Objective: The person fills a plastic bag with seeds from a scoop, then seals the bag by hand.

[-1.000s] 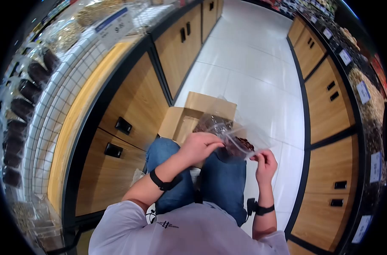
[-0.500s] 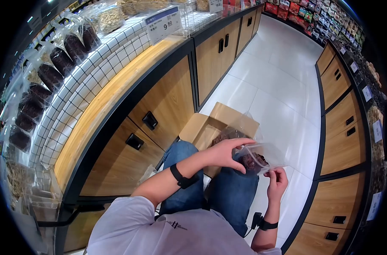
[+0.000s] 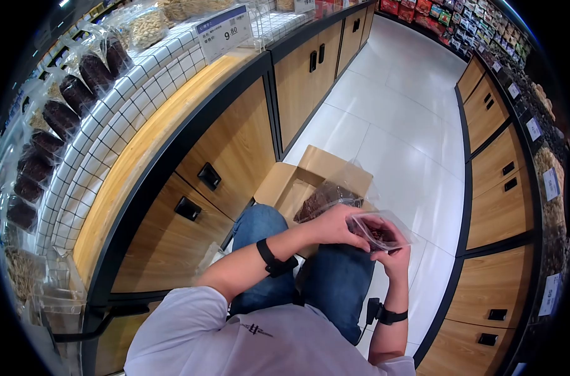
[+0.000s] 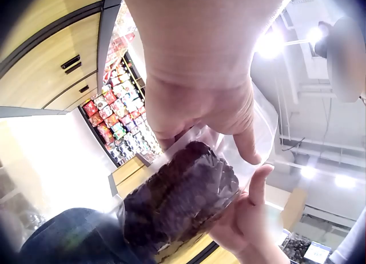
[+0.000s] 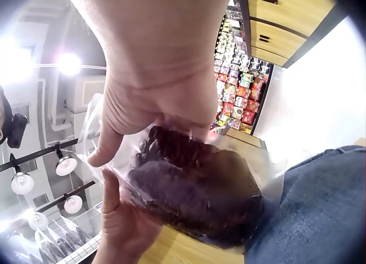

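A clear plastic bag (image 3: 382, 233) of dark red-brown dried pieces is held up between both hands over the knees. Its mouth gapes toward the head camera. My left hand (image 3: 336, 225) grips the bag's left side near the top, thumb along the rim. On the opposite side my right hand (image 3: 394, 258) holds it, the two thumbs close together at the near edge. Both wrist views show the dark filling (image 4: 177, 201) bulging below the hands. Most fingertips are hidden behind the plastic. Past the left hand, another filled bag (image 3: 325, 199) lies in an open cardboard box (image 3: 275, 180).
Wooden cabinets with black handles (image 3: 209, 177) line the left, more cabinets (image 3: 504, 219) the right. A tiled aisle (image 3: 385, 119) runs between. Upright packed bags (image 3: 60, 119) stand behind a wire grid on the left counter, near a price sign (image 3: 225, 34). Jeans-clad knees (image 3: 335, 282) are below.
The left hand has come from beside the bag to grip its side. The right hand has moved from pinching a corner to holding the bag's other side, and the mouth has widened.
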Tool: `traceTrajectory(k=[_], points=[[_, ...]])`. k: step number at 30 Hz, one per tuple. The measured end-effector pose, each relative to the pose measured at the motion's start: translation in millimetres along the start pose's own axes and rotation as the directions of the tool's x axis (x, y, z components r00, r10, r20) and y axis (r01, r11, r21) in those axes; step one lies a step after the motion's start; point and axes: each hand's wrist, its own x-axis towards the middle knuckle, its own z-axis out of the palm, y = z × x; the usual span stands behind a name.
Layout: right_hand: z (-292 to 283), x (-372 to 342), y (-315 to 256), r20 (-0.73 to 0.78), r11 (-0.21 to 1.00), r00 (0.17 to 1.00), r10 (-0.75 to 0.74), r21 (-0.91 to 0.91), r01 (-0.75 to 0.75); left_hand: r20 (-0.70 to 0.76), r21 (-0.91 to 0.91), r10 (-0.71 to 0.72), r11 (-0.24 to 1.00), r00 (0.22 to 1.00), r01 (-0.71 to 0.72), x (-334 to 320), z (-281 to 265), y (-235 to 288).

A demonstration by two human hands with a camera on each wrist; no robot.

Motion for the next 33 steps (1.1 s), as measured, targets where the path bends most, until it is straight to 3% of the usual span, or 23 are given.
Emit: traceTrajectory(k=[2, 5, 6, 11, 16, 17, 19, 25, 29, 31, 33], points=[[3.7, -0.7, 1.9, -0.023, 0.999, 1.0, 0.021, 0.025, -0.02, 0.045, 0.139, 0.057, 0.988, 0.997, -0.063, -3.1, -4.9, -3.9], [7.3, 1.4, 2.7, -0.063, 0.998, 0.997, 0.038, 0.051, -0.035, 0.022, 0.13, 0.131, 0.983, 0.991, -0.133, -8.0, -6.3, -16.6], [12.2, 4.7, -6.6, -0.027, 1.0, 1.0, 0.002, 0.028, -0.001, 0.005, 0.039, 0.115, 0.993, 0.993, -0.116, -8.2, -5.6, -21.9], [18.2, 3.0, -18.8, 0.048, 0.997, 0.998, -0.038, -0.063, 0.041, 0.008, 0.041, 0.136, 0.99, 0.991, -0.136, -6.5, -4.8, -30.6], [18.5, 2.7, -5.9, -0.086, 0.988, 0.992, -0.089, -0.136, 0.077, -0.048, -0.044, -0.015, 0.999, 0.999, 0.013, -5.2, -2.9, -36.5], [18.9, 2.9, -6.4, -0.084, 0.988, 0.993, -0.088, -0.135, 0.077, -0.05, -0.044, -0.015, 0.999, 0.999, 0.013, -5.2, -2.7, -37.6], [19.5, 1.5, -7.5, -0.145, 0.993, 0.988, 0.057, -0.095, -0.071, -0.102, 0.047, 0.016, 0.999, 0.995, -0.011, -5.2, -0.7, -39.6], [13.9, -2.2, 0.2, -0.167, 0.993, 0.986, 0.027, -0.109, -0.045, -0.102, 0.04, 0.047, 0.998, 0.994, -0.043, -4.8, 1.4, -38.2], [12.9, -4.0, -5.7, -0.14, 0.988, 0.99, 0.013, -0.148, -0.034, -0.095, -0.009, -0.085, 0.996, 0.992, 0.085, -7.6, 2.7, -36.1], [14.0, -3.6, -8.1, -0.129, 0.987, 0.992, -0.007, -0.158, -0.014, -0.107, 0.013, -0.064, 0.998, 0.992, 0.066, -7.4, 4.7, -35.1], [17.1, -5.6, -10.7, -0.179, 0.975, 0.983, -0.031, -0.223, -0.01, -0.159, -0.143, -0.033, 0.99, 0.987, 0.01, -8.3, 9.6, -31.5]])
